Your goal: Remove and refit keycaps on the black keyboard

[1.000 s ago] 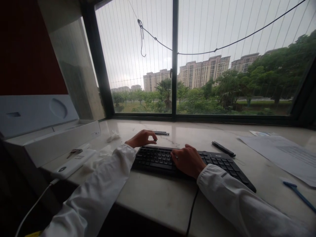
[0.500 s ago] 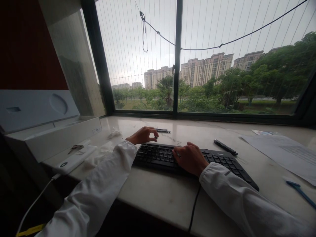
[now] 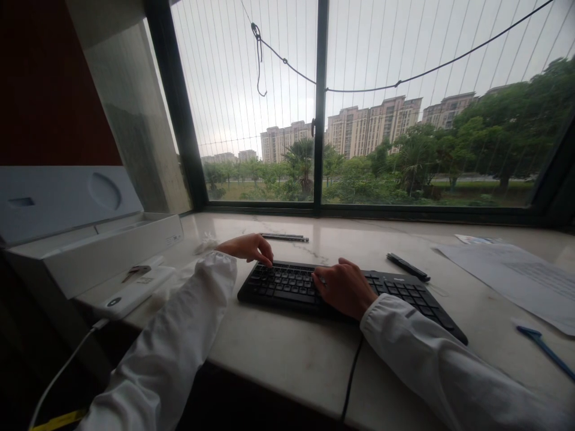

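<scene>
A black keyboard lies on the pale marble-like surface, its cable running toward me. My left hand is at its upper left edge, fingers bent down and pressed together at the top row. Whatever sits between those fingertips is hidden. Across the middle of the keyboard rests my right hand, fingers curled down on it; a small glint shows by its fingertips. Behind my left hand lies a thin dark metallic strip.
A black bar-shaped object lies behind the keyboard's right end. Further right are printed papers and a blue tool. At left stand an open white box and a white device with keys on it. A window closes off the back.
My left hand, which held a small dark piece above the keyboard's top edge, has moved left and down onto its upper left keys. My right hand stays in place.
</scene>
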Action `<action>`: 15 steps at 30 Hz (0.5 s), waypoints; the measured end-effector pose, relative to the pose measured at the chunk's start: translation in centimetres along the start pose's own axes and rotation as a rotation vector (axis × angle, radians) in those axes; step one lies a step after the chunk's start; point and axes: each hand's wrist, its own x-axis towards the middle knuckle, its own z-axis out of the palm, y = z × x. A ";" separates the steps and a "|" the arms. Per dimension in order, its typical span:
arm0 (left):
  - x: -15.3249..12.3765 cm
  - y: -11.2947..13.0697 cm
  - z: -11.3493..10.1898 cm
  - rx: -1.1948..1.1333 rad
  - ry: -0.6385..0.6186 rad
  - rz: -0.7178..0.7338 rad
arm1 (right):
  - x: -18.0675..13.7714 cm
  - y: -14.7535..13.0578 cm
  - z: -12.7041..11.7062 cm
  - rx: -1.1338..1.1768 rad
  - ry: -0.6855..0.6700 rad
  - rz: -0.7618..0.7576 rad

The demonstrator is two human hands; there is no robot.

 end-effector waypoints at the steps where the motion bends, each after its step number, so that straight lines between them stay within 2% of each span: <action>1: -0.2 0.1 -0.1 0.009 -0.011 -0.016 | 0.0 0.0 0.0 0.001 -0.002 0.001; 8: -0.7 0.6 0.0 0.053 -0.057 -0.099 | 0.0 0.0 0.0 0.009 -0.003 0.000; 15: -0.4 0.4 0.3 0.159 -0.056 -0.100 | 0.0 0.0 -0.1 0.012 -0.013 0.005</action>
